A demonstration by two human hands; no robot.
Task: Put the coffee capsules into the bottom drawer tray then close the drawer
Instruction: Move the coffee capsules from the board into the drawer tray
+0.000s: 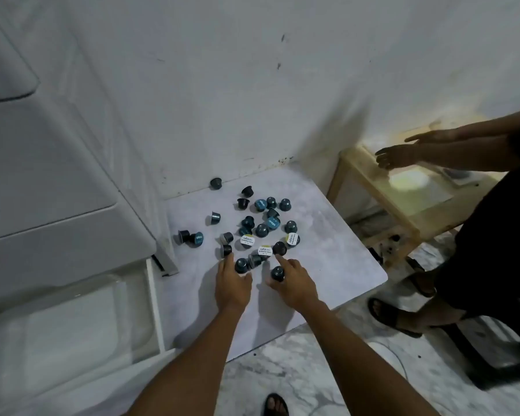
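Marble-look tabletop (327, 265) has the coffee capsules (261, 230) scattered at the fingertips, left hand (233, 285) and right hand (296, 285) each with thumb and forefinger apart around 1, bottom drawer tray (72, 319) open off left, nearer the left hand.

Dark coffee capsules (261, 229) lie scattered mid-frame on the grey surface (327, 259). The left hand (233, 283) and right hand (296, 283) touch the nearest ones. An open drawer tray (72, 310) sits lower left.
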